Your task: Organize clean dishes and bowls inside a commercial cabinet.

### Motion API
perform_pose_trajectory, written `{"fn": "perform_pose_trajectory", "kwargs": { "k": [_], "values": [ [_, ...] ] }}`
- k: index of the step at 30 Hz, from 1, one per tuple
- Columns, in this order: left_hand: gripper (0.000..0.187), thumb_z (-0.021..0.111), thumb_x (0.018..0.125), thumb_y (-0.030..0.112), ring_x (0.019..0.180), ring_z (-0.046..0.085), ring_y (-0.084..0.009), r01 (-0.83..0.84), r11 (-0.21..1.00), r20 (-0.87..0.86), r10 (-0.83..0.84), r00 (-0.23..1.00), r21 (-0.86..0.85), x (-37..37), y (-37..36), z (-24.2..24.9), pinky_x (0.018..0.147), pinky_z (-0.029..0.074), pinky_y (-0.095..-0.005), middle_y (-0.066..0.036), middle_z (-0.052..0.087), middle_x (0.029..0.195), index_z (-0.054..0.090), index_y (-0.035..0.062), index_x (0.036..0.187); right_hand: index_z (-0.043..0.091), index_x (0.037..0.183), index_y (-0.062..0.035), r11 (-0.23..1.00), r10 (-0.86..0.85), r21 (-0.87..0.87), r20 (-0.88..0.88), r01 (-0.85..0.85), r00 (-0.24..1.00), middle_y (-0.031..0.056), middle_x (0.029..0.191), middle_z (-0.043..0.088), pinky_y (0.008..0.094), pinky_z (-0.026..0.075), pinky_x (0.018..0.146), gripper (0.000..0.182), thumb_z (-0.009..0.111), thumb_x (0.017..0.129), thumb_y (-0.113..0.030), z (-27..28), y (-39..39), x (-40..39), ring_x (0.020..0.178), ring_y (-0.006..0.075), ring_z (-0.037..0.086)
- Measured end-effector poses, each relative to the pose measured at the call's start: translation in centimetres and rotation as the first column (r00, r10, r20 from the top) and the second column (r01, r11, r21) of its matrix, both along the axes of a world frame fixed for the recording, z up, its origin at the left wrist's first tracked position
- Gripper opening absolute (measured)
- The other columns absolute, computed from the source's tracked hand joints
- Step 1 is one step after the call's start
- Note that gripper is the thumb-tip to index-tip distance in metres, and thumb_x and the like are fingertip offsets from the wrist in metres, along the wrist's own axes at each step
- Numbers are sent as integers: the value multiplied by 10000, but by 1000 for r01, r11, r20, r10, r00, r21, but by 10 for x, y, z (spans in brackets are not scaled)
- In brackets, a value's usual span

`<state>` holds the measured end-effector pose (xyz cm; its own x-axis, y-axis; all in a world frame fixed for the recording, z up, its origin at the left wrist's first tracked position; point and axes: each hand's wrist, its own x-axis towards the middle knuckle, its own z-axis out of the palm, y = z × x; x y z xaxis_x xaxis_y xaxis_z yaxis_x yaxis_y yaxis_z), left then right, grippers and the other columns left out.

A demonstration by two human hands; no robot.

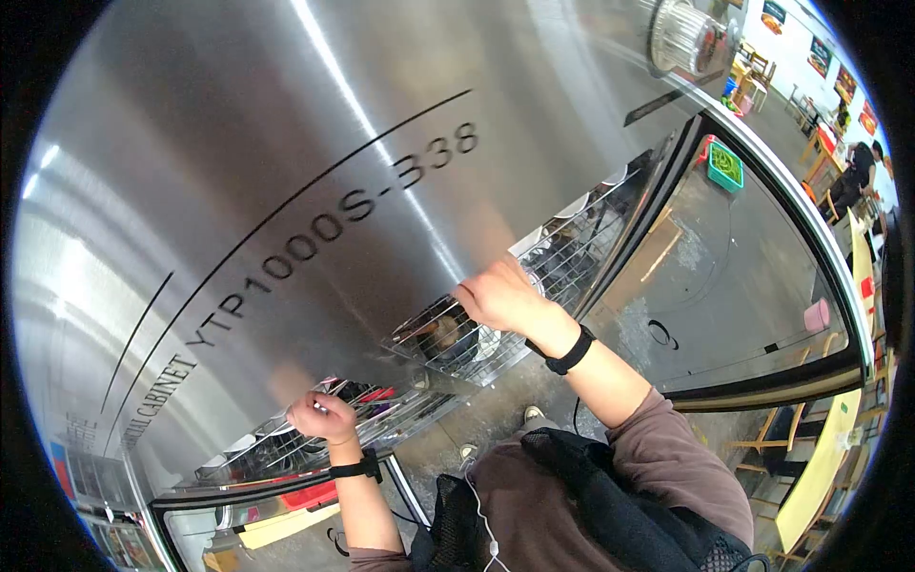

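A large stainless steel cabinet [315,210] with the print "YTP1000S-B38" fills the upper left. My right hand [498,294] is at its lower edge, fingers curled closed; whatever they hold, if anything, is hidden. Further left, my left hand [322,417] is closed too, against the same edge, and I cannot make out anything in it. Below the edge, wire racks [562,272] hold bowls and other items. A glass door [734,276] stands open on the right, another glass door [276,491] at the lower left. Both wrists wear black bands.
Through the right door's glass show a green basket [725,166] with green vegetables and a pink cup [817,316]. Yellow tables [822,467] and chairs stand on the right. A person in dark clothes [858,176] is in the far right background.
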<state>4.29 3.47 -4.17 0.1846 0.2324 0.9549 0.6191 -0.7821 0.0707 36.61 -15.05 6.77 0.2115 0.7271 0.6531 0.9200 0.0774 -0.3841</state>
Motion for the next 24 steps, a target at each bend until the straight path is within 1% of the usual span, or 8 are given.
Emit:
{"fn": "perform_pose_trajectory", "kwargs": {
  "k": [2,3,8,10,13,17,20,24],
  "values": [
    [102,558,903,120,684,517,-326,-2,1000,39,2,999,5,9,-6,11,698,391,-426,-122,588,811,575,27,941,730,999,-51,997,-39,74,0,39,999,102,997,702,432,515,836,205,702,810,-127,1,-11,12,978,329,616],
    [125,548,915,111,704,535,-323,-35,999,2,35,999,-23,7,-9,11,705,397,-423,-136,628,860,596,9,969,733,995,-57,992,-80,101,8,79,997,108,995,701,433,516,830,205,715,810,-144,1,-17,19,957,330,619],
    [217,535,934,103,753,559,-329,-49,998,34,50,998,-33,6,-5,4,732,413,-429,-167,706,927,640,-34,1065,735,964,-50,752,-584,309,-94,582,806,132,984,698,441,522,854,212,712,764,-116,-2,-55,95,941,342,620],
    [245,530,937,103,756,557,-329,-62,994,31,65,997,-90,7,-9,6,734,414,-430,-168,707,903,643,-42,1099,746,983,-46,671,-715,143,-134,728,686,144,979,697,449,525,862,230,705,763,-104,-1,-73,129,966,348,623],
    [296,522,935,97,748,532,-314,-95,988,71,104,992,-119,12,-12,6,727,410,-421,-130,653,810,646,-42,1164,783,985,-53,619,-785,-3,33,785,619,158,965,715,458,542,867,237,699,773,-117,-7,-86,173,991,344,646],
    [313,522,928,121,733,501,-304,-93,988,70,101,992,-121,16,-16,13,721,404,-429,-91,572,731,648,-29,1173,803,938,-131,597,-767,-255,98,761,634,159,862,727,456,583,820,191,678,801,-173,-15,-78,205,965,356,691],
    [349,513,906,128,768,542,-307,-119,979,63,131,989,-165,13,-17,11,760,437,-429,-98,592,788,633,-18,1199,794,939,-112,609,-760,-264,74,748,645,149,908,726,455,578,824,187,670,812,-171,-16,-70,207,982,350,685],
    [334,515,922,128,773,534,-307,-117,983,83,130,988,-143,21,-21,17,746,429,-431,-87,588,765,626,-18,1201,773,962,-72,685,-728,15,43,728,684,126,954,707,452,567,806,186,654,821,-94,-12,-85,189,962,338,673]
  ]
}}
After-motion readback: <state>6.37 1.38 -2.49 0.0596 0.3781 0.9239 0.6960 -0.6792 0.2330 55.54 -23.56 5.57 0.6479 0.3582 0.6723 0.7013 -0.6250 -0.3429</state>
